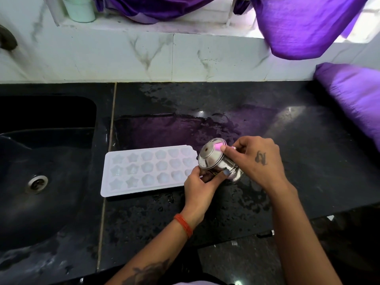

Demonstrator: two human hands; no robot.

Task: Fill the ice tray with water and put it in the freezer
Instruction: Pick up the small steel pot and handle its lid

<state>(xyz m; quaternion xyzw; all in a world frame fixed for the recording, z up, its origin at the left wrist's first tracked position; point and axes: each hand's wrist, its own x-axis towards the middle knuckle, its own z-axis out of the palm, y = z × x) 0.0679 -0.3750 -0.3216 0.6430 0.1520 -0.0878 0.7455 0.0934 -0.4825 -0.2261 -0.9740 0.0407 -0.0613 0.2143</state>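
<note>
A white ice tray (148, 170) with star and flower moulds lies flat on the wet black counter (267, 124), just right of the sink. Over its right end a small steel pot (213, 159) is tipped on its side, its mouth turned left toward the tray. My left hand (200, 187) grips the pot from below, near the rim. My right hand (257, 161) holds it from the right, thumb on top of the rim. Whether water is running out of the pot I cannot make out.
A black sink (41, 161) with a round drain (37, 183) fills the left. A white marble-tiled wall (144, 58) backs the counter. Purple cloth (353, 103) lies at the counter's right end and hangs above it. A white cup (80, 10) stands on the ledge.
</note>
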